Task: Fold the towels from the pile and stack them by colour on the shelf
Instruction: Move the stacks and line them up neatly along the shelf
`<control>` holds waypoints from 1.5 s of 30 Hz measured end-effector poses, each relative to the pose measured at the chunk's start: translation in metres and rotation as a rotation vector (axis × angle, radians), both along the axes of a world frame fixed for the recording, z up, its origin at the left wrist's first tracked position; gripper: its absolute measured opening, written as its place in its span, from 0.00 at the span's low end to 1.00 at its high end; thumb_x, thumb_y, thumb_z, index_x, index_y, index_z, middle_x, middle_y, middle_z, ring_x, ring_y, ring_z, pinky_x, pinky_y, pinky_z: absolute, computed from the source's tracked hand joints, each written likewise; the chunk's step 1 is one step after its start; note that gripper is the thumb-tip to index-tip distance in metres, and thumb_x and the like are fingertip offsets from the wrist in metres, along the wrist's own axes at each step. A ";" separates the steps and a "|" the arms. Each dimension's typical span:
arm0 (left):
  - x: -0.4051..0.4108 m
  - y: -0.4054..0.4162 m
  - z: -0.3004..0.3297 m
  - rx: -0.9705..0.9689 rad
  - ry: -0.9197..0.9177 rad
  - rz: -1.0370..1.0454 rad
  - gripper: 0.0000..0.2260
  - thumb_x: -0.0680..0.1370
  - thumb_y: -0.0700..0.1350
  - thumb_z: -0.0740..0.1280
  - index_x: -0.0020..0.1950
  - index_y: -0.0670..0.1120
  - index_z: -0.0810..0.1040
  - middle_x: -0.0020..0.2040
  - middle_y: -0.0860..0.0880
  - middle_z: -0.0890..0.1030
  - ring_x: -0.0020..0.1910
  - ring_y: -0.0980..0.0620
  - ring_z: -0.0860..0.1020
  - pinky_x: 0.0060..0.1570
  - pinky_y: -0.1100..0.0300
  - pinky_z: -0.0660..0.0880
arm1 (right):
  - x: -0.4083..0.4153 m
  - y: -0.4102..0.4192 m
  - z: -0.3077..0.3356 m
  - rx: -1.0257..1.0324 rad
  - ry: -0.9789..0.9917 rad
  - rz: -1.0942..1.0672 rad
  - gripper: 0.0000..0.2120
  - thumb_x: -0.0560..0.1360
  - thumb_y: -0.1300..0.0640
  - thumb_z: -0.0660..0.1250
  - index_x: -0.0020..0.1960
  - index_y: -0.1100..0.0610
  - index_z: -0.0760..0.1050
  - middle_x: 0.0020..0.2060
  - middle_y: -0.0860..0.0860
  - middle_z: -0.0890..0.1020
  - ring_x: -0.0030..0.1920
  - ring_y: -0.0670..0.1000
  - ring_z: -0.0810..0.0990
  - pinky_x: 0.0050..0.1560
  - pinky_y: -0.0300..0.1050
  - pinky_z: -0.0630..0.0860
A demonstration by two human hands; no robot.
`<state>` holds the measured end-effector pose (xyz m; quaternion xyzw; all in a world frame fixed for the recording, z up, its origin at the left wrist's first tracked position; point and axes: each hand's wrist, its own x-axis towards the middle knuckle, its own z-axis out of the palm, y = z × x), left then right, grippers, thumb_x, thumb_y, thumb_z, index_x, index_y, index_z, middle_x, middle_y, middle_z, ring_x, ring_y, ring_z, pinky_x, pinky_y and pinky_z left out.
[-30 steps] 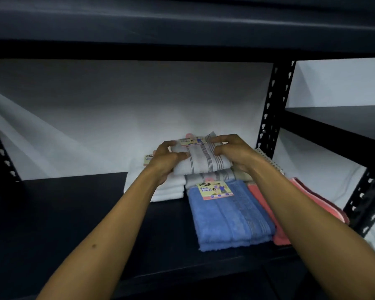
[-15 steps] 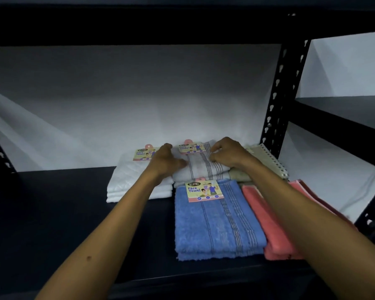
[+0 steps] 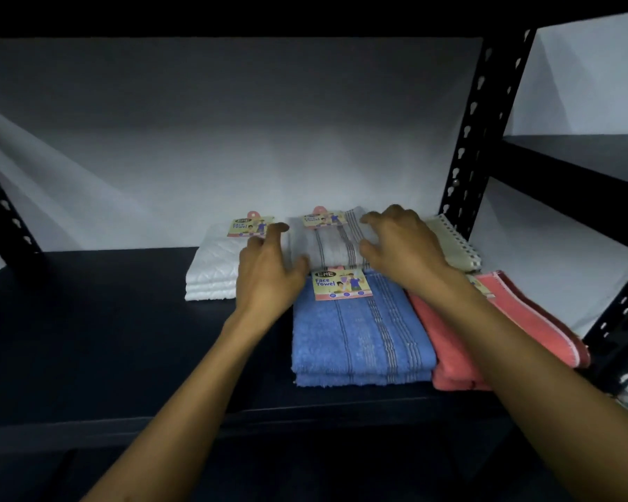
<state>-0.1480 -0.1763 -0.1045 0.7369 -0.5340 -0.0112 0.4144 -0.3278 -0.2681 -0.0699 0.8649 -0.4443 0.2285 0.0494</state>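
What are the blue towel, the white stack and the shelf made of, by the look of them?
Blue towel: looks like cotton terry, a fuzzy looped pile with woven stripes. White stack: a smoother fabric with a quilted diamond pattern, fibre unclear. Shelf: dark, matte and flat, with punched uprights, probably painted metal; the board itself could be laminate.

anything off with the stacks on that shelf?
Mostly tidy. The coral towel lies skewed, angled toward the right upright, unlike the squared blue stack. The beige towel behind it also sits crooked. White stack looks fine.
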 end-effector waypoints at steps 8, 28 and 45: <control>-0.013 0.071 -0.025 0.437 0.432 -0.274 0.36 0.66 0.75 0.63 0.71 0.67 0.60 0.65 0.53 0.78 0.63 0.50 0.77 0.66 0.48 0.71 | -0.030 0.058 -0.037 0.109 0.168 0.187 0.16 0.80 0.45 0.60 0.63 0.49 0.77 0.53 0.53 0.80 0.54 0.55 0.76 0.53 0.52 0.75; -0.033 0.077 -0.004 0.358 0.979 -0.389 0.22 0.77 0.47 0.71 0.66 0.65 0.69 0.59 0.51 0.80 0.53 0.49 0.82 0.43 0.52 0.81 | -0.032 0.073 -0.041 0.057 0.187 0.130 0.17 0.82 0.48 0.56 0.68 0.48 0.74 0.58 0.52 0.79 0.60 0.55 0.73 0.57 0.55 0.73; 0.022 0.106 -0.019 0.248 0.875 -0.304 0.14 0.74 0.38 0.68 0.54 0.54 0.83 0.54 0.48 0.84 0.54 0.49 0.82 0.49 0.57 0.79 | 0.021 0.103 -0.050 0.138 0.017 0.125 0.19 0.79 0.42 0.60 0.66 0.48 0.76 0.60 0.52 0.79 0.59 0.57 0.72 0.58 0.52 0.72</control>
